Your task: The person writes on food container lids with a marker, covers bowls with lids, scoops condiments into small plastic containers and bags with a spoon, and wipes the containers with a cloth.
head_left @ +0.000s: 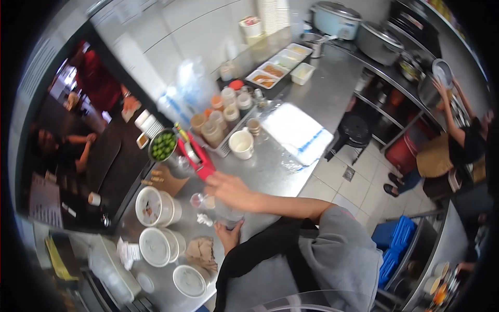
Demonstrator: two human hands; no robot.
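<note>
My right hand (228, 190) is closed around the handle of a red tape dispenser (201, 165), which points up and left over the steel counter (280, 179). Near my body, my left hand (228, 236) curls against a clear plastic container or bag (227, 213); its exact kind is hard to make out. Beside that lie small clear sauce cups (197, 200) and a crumpled white scrap (205, 220). Just beyond the dispenser is a metal bowl of green limes (163, 145).
Lidded white tubs (155, 246) and a brown paper bag (202, 253) stand on the left. Sauce bottles (213, 132), a cream mug (241, 144), white plastic bags (297, 132) and a topping tray (274, 70) sit farther back. Another person (457, 138) handles a pot at right.
</note>
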